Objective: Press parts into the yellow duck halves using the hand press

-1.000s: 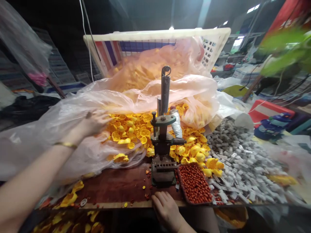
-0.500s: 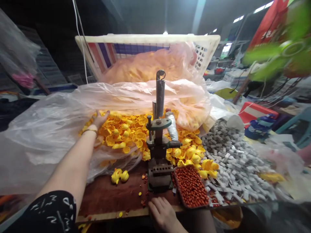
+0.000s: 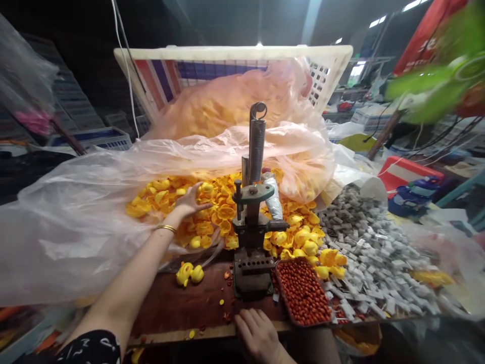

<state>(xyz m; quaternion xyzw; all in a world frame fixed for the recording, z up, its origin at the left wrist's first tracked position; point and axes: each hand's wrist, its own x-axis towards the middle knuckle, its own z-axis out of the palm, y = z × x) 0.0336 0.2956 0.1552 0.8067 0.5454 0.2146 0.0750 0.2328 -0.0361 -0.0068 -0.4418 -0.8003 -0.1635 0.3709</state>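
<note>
My left hand (image 3: 189,203), with a bangle on its wrist, reaches over a heap of yellow plastic duck shells (image 3: 220,210). Its thumb and fingers are spread among the pieces, and no piece is visibly gripped. My right hand (image 3: 256,331) lies on the table's front edge, fingers draped flat over it, holding nothing that I can see. Just behind it stands a small hand press (image 3: 252,242) with a spring on top and a wrapped lever (image 3: 273,197). To its left sits a yellow duck piece (image 3: 184,273) beside another rounded yellow part (image 3: 197,274).
A tray of small reddish-brown beads (image 3: 303,292) stands right of the press. Beyond it spreads a pile of grey-white parts (image 3: 373,258). Clear plastic sheeting (image 3: 87,202) surrounds the shells, with a white crate (image 3: 235,53) behind. A green fan (image 3: 450,76) is at upper right.
My left hand has moved right, from the heap's left end toward its middle, and its fingers have spread. My right hand stays at the table edge. The camera view has shifted slightly.
</note>
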